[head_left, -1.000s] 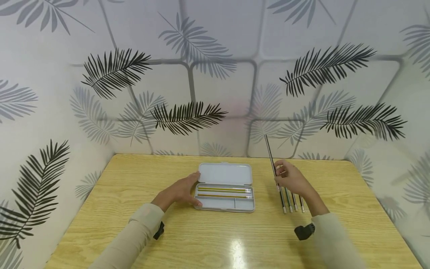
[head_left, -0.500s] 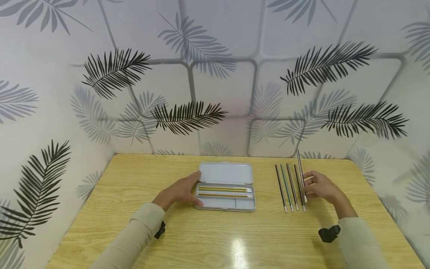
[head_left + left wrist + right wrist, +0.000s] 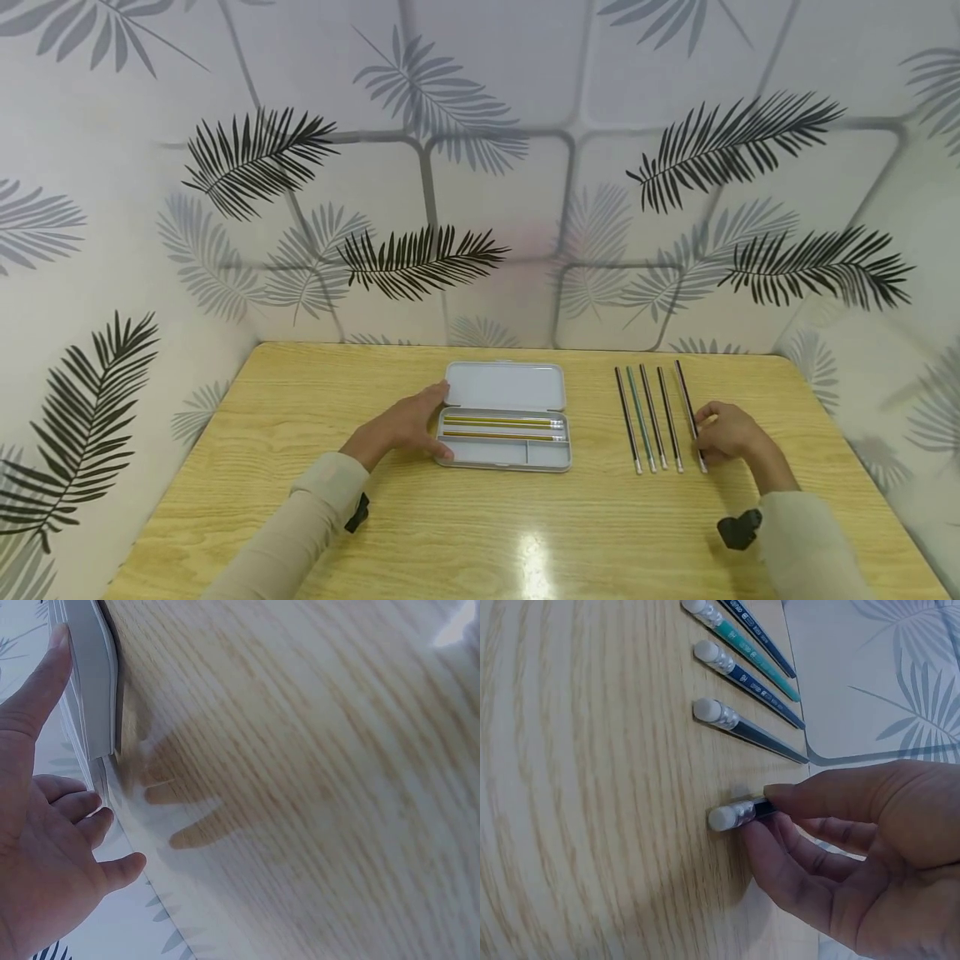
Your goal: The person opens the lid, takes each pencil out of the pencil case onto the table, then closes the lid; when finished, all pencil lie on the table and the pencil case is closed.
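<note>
My right hand (image 3: 729, 432) pinches a dark pencil (image 3: 686, 398) between thumb and fingers near its white eraser end, at the right of a row of pencils. In the right wrist view this pencil's eraser (image 3: 724, 818) points away from the fingers, low over the wood. Beside it lie a black pencil (image 3: 759, 736), a navy pencil (image 3: 757, 688), a green pencil (image 3: 754, 651) and another dark pencil (image 3: 626, 417). My left hand (image 3: 405, 425) rests at the left end of an open white pencil case (image 3: 491, 465), thumb on its edge, fingers extended toward the lid (image 3: 504, 386).
Yellow pencils (image 3: 495, 423) lie in the case's long upper compartment; two smaller compartments are in front. The wooden table (image 3: 420, 533) meets a leaf-patterned wall (image 3: 517, 192) behind the case and pencils.
My right hand has carried the dark pencil rightward and lowered it from a raised tilt to the right end of the row. The left hand stays at the case.
</note>
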`<state>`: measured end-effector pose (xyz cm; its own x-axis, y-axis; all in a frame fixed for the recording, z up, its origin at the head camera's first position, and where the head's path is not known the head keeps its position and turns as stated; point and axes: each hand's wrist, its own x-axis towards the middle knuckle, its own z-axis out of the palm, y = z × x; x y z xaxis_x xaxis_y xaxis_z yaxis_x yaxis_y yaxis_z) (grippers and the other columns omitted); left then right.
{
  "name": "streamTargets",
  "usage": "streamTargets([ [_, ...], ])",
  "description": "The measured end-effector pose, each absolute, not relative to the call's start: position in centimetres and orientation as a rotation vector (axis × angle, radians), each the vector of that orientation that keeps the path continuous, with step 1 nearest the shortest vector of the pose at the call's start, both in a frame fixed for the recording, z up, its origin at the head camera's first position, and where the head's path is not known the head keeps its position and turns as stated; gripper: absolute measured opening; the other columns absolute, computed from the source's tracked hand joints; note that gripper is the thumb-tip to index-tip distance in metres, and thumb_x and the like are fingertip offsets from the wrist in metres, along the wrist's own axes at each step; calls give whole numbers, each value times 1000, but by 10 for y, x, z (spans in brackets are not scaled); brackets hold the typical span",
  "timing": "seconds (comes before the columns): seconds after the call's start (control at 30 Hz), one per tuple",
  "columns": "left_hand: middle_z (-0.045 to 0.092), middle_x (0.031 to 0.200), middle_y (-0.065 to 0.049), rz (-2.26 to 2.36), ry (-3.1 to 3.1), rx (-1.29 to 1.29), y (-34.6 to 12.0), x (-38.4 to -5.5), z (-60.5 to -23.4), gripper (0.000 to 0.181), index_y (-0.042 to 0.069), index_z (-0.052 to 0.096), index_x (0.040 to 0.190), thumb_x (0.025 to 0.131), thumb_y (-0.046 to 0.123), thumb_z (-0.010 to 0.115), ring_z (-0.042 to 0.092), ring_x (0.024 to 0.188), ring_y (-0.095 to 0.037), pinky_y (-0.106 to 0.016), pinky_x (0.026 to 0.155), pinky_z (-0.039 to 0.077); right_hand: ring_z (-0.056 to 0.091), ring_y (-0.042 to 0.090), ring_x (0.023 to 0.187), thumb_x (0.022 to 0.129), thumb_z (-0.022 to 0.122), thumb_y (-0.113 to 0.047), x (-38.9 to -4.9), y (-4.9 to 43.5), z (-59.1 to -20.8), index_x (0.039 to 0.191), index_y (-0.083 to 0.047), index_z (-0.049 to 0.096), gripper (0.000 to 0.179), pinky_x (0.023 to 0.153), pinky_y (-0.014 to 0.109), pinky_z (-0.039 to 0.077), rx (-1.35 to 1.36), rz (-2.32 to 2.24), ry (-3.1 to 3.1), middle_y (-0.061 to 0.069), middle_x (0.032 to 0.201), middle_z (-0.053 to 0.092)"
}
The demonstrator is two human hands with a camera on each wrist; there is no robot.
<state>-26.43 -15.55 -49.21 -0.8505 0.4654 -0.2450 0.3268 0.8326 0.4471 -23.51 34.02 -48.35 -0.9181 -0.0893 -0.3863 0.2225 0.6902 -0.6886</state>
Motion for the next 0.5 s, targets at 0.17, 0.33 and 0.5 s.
streamTargets([
  [0.17,14,160,-10,557,2669,594,-155,-264,-492,120,5,13,153,64,50,82,17,147,-25,-41,120,20,60,12,53,76,62,4,-234,336,-482,114,16,45,43,54,29,56,177,-1033,2544,7,66,57],
  [0.33,15,160,-10,553,2672,598,-155,-265,-492,120,5,14,152,65,50,82,17,147,-26,-41,120,21,60,13,54,74,62,7,-235,332,-482,109,14,48,39,52,28,57,230,-993,2571,12,71,57],
  [0.5,15,160,-9,557,2668,596,-153,-264,-491,119,5,14,152,65,48,83,17,147,-25,-41,120,20,63,15,58,75,64,0,-235,330,-471,103,14,52,34,54,28,56,182,-861,2626,19,79,61],
])
